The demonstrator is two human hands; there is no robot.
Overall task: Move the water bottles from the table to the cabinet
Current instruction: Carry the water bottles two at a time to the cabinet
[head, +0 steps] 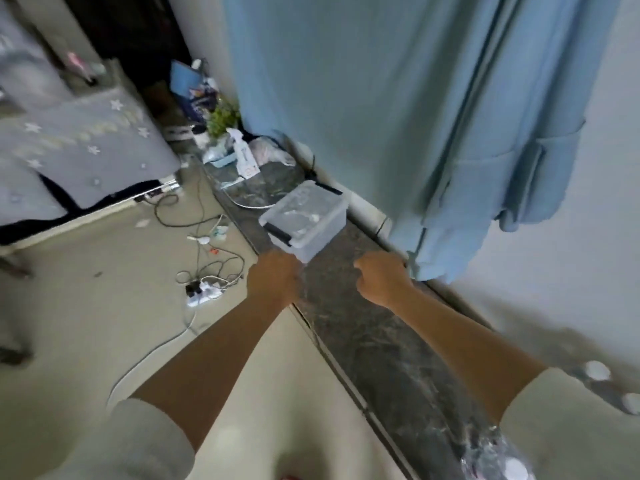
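Both my arms reach forward over a dark marble ledge (pixel 377 344). My left hand (pixel 273 277) is at the ledge's left edge, right by the near corner of a clear plastic storage box (pixel 306 220); its fingers are hidden behind the back of the hand. My right hand (pixel 381 278) hovers over the ledge with curled fingers and nothing visible in it. At the lower right, blurred white round caps (pixel 596 370) and a clear crinkled plastic item (pixel 498 453) may be bottles. No cabinet is recognisable.
A light blue curtain (pixel 346 81) hangs behind the ledge. A spray bottle (pixel 244 155), a small plant (pixel 225 117) and bags crowd the ledge's far end. Cables and a power strip (pixel 202 289) lie on the floor at left, near a grey-covered bed (pixel 86 147).
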